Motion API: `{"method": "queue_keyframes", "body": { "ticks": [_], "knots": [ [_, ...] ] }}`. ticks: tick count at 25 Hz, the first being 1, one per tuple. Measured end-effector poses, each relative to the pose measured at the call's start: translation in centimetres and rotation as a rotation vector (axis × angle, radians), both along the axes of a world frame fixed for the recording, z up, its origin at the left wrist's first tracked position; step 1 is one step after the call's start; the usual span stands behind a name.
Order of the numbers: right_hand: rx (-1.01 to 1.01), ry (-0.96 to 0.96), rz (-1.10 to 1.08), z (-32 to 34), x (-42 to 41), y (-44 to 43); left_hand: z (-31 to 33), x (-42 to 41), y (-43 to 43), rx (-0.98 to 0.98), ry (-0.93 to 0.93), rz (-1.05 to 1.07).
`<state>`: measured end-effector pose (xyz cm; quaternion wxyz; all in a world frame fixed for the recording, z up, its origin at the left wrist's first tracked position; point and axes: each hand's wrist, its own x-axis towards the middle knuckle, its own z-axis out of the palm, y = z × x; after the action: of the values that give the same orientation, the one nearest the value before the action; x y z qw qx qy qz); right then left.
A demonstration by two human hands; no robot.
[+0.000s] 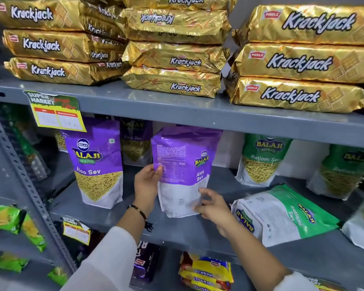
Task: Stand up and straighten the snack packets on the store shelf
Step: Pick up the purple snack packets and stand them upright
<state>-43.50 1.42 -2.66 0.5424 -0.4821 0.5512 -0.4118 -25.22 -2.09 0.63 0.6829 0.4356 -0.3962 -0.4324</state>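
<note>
A purple and white Aloo Sev packet [182,171] stands upright on the grey middle shelf [177,229], back side and side panel facing me. My left hand [146,185] grips its left edge. My right hand [211,206] touches its lower right corner with fingers spread. Another Aloo Sev packet [97,164] stands upright to the left, front facing out, and a third [135,139] stands behind. A green Ratlami Sev packet [282,215] lies flat on the shelf at right. Two more green packets [261,160] [343,171] stand behind it.
Gold Krackjack biscuit packs [298,59] are stacked on the upper shelf. A yellow price tag [55,112] hangs from that shelf's edge. Yellow Marie packs [206,271] and a dark packet [145,263] sit on the lower shelf. Green packets [6,219] fill the left rack.
</note>
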Motion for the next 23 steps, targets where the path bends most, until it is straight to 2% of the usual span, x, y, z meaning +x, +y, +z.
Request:
{"method": "queue_keyframes", "body": {
  "ticks": [3,5,8,12,15,17,23],
  "knots": [
    [-0.075,0.080,0.096,-0.4,1.1,-0.4,-1.2,-2.9,3.7,-0.013,-0.314,0.222],
    [-0.160,0.093,0.083,-0.7,2.2,-0.5,-1.7,-5.2,5.7,-0.027,-0.388,0.204],
    [-0.179,-0.013,0.031,-0.5,1.7,-0.9,-1.5,-5.7,6.4,-0.051,-0.330,0.095],
    [-0.051,-0.138,0.083,0.0,-1.0,-2.7,-0.4,-1.4,2.2,-0.043,-0.158,0.226],
    [-0.035,-0.145,0.024,-0.3,-2.1,-4.2,0.4,0.2,-1.3,0.092,0.022,0.036],
    [-0.036,-0.156,-0.009,-0.5,-2.2,-4.8,0.5,0.4,-2.5,0.158,0.033,-0.079],
    [-0.064,-0.128,-0.096,-1.0,-1.3,-5.5,-0.1,0.6,-3.6,0.159,0.038,0.002]
  ]
}}
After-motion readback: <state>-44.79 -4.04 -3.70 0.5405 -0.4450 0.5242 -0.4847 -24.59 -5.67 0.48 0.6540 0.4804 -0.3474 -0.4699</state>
